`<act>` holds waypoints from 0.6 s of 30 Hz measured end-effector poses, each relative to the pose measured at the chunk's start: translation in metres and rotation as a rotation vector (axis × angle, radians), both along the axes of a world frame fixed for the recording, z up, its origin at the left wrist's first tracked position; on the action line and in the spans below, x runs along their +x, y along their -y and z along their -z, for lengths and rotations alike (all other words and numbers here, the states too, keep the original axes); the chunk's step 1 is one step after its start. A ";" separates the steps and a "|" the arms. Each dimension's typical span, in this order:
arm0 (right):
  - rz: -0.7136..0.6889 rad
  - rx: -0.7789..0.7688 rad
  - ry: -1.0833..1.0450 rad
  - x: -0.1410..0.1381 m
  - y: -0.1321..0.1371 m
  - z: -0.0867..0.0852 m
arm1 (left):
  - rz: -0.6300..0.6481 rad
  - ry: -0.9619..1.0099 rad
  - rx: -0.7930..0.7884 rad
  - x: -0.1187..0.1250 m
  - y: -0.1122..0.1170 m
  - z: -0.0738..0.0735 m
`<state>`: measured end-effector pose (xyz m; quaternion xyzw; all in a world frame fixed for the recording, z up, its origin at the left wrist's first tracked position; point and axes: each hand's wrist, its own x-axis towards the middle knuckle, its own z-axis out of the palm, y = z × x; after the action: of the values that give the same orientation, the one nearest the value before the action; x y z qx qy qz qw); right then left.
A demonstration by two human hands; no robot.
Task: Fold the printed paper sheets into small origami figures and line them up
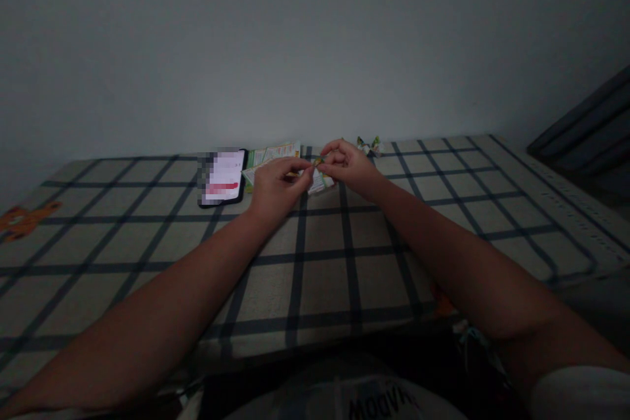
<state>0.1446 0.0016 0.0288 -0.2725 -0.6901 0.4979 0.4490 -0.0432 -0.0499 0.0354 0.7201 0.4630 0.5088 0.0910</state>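
Over the middle of the table, my left hand [280, 180] and my right hand [347, 164] meet fingertip to fingertip. Both pinch a small folded piece of printed paper [319, 161], greenish and partly covered by the fingers. Just below the fingertips shows more white and green printed paper [322, 182]; whether it joins the pinched piece I cannot tell. Behind my left hand lie green and white printed sheets [273, 152]. A small crumpled or folded printed paper piece [370, 146] sits beyond my right hand.
A phone [226, 174] with a lit, partly blurred screen lies left of the sheets. The table wears a checked cloth [322, 269] with an orange figure [27, 220] at the left. A pale wall [315, 46] stands behind, and dark striped fabric [590, 118] hangs at right.
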 end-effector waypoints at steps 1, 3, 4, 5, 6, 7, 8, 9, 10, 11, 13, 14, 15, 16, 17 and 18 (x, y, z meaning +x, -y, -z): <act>-0.001 0.009 -0.001 0.000 0.001 -0.001 | -0.009 0.007 -0.006 0.000 0.000 0.000; -0.003 0.022 0.000 0.000 0.002 -0.003 | -0.020 0.011 -0.006 0.001 0.000 0.001; -0.003 0.029 0.001 0.000 0.002 -0.003 | -0.020 0.008 0.000 0.001 0.001 0.001; -0.003 0.039 0.000 0.000 0.003 -0.004 | -0.017 0.001 0.009 0.001 0.001 0.001; -0.002 0.051 -0.001 0.000 0.004 -0.004 | -0.012 -0.009 0.019 0.001 0.001 0.001; 0.000 0.066 -0.002 0.000 0.005 -0.004 | -0.005 -0.019 0.030 0.001 0.001 0.001; 0.006 0.085 -0.004 0.000 0.005 -0.004 | 0.004 -0.031 0.040 0.001 0.001 0.001; 0.014 0.103 -0.004 -0.001 0.005 -0.003 | 0.014 -0.044 0.051 0.001 0.001 0.001; 0.023 0.121 -0.005 -0.001 0.005 -0.003 | 0.022 -0.055 0.066 0.000 0.000 0.000; 0.030 0.133 -0.004 -0.001 0.005 -0.002 | 0.028 -0.064 0.079 0.000 0.000 0.001; 0.039 0.136 -0.004 -0.001 0.004 -0.001 | 0.033 -0.066 0.096 0.000 -0.001 0.001; 0.038 0.127 -0.006 -0.002 0.003 0.000 | 0.035 -0.064 0.099 -0.001 -0.001 0.001; 0.035 0.112 -0.010 -0.002 0.002 0.001 | 0.037 -0.064 0.103 -0.001 -0.001 0.001; 0.031 0.095 -0.015 -0.002 0.002 0.001 | 0.041 -0.067 0.111 -0.001 -0.002 0.001; 0.026 0.074 -0.017 -0.002 0.002 0.001 | 0.046 -0.076 0.127 -0.001 -0.002 0.001; 0.018 0.051 -0.014 -0.002 0.002 0.001 | 0.052 -0.087 0.152 -0.002 -0.002 0.001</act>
<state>0.1429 0.0001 0.0274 -0.2637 -0.6971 0.4778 0.4650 -0.0450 -0.0475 0.0341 0.7580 0.4077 0.5083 0.0292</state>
